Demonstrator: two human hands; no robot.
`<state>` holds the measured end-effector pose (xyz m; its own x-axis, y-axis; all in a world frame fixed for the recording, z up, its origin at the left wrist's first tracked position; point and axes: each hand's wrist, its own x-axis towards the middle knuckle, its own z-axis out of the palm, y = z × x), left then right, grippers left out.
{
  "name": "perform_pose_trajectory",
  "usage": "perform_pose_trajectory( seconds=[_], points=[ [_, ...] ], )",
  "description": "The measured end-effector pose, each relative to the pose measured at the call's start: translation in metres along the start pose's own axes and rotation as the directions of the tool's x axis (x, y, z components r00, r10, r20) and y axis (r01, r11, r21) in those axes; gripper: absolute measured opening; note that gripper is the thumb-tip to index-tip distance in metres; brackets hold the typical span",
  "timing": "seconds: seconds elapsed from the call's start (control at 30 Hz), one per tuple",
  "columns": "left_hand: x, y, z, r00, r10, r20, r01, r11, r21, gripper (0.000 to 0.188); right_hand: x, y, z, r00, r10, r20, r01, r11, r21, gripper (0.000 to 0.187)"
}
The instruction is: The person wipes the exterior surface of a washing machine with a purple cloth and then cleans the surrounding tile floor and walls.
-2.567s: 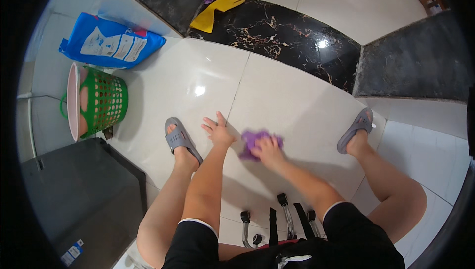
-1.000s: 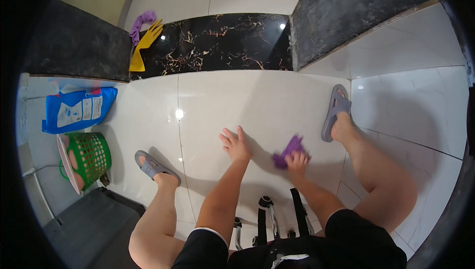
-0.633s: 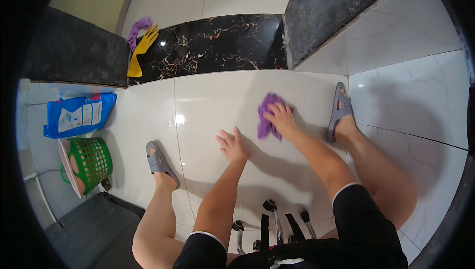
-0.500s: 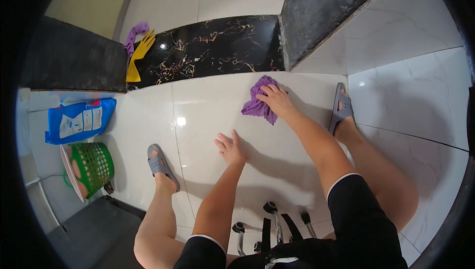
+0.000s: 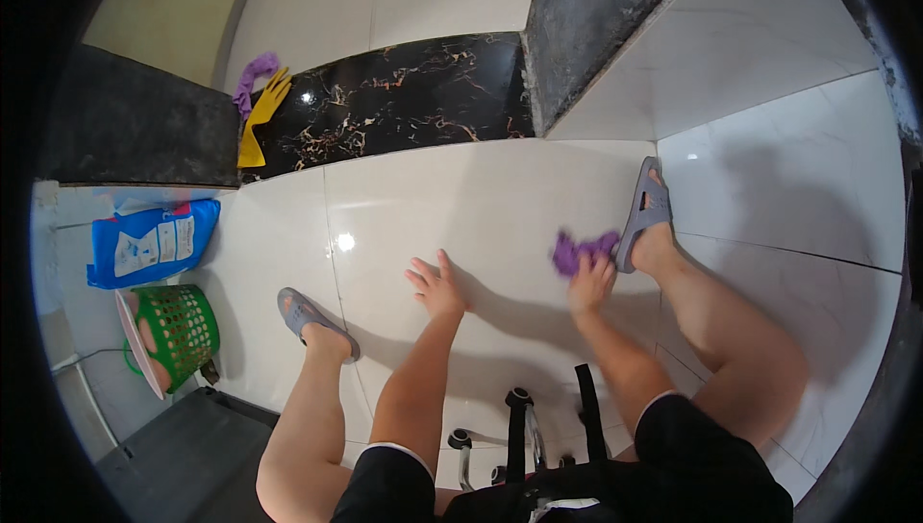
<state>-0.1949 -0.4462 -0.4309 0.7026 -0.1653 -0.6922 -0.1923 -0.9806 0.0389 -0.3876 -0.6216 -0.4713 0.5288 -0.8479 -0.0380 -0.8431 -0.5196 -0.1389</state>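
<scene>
A crumpled purple cloth (image 5: 577, 252) lies on the pale floor tiles, close to the slipper on my right foot (image 5: 651, 204). My right hand (image 5: 591, 283) has its fingers closed on the near side of this cloth. Motion blurs the cloth's edge a little. Over the middle of the floor, my left hand (image 5: 437, 287) has its fingers spread and holds nothing. Whether its palm touches the tile I cannot tell.
A black marbled threshold (image 5: 413, 90) crosses the far side. At its left end lie a yellow rubber glove (image 5: 264, 119) and another purple cloth (image 5: 255, 79). A blue bag (image 5: 159, 239) and a green basket (image 5: 183, 331) stand left. Chrome stool legs (image 5: 534, 436) are close to me.
My right hand has pulled the purple cloth nearer and to the right, from beside the threshold to the right slipper. The cloth is bunched smaller. My left hand stays nearly in place.
</scene>
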Motion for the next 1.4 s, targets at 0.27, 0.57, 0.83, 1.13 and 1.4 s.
perform_pose_trajectory(
  seconds=[0.27, 0.57, 0.83, 1.13, 1.4],
  points=[
    [0.000, 0.008, -0.007, 0.999, -0.004, 0.050, 0.002, 0.999, 0.041, 0.125, -0.129, -0.003, -0.012, 0.826, -0.509, 0.241, 0.416, 0.840, 0.348, 0.020],
    [-0.010, 0.021, -0.026, 0.995, 0.034, 0.092, -0.043, 0.993, 0.106, 0.131, 0.185, -0.019, 0.006, 0.895, -0.445, -0.016, 0.446, 0.895, 0.030, 0.035],
    [-0.005, 0.014, -0.022, 0.997, -0.015, 0.076, 0.001, 0.983, 0.183, 0.139, 0.118, 0.033, 0.006, 0.960, 0.238, -0.146, -0.227, 0.970, 0.087, 0.040],
    [-0.009, 0.042, -0.012, 0.998, -0.058, 0.027, 0.051, 0.975, 0.216, 0.133, -0.075, -0.039, -0.005, 0.998, 0.052, -0.038, -0.030, 0.895, 0.444, 0.025],
    [-0.057, 0.102, 0.046, 0.999, -0.018, 0.037, 0.012, 0.989, 0.149, 0.129, 0.171, 0.016, -0.025, 0.934, 0.024, -0.357, 0.094, 0.946, 0.311, 0.021]
  ],
)
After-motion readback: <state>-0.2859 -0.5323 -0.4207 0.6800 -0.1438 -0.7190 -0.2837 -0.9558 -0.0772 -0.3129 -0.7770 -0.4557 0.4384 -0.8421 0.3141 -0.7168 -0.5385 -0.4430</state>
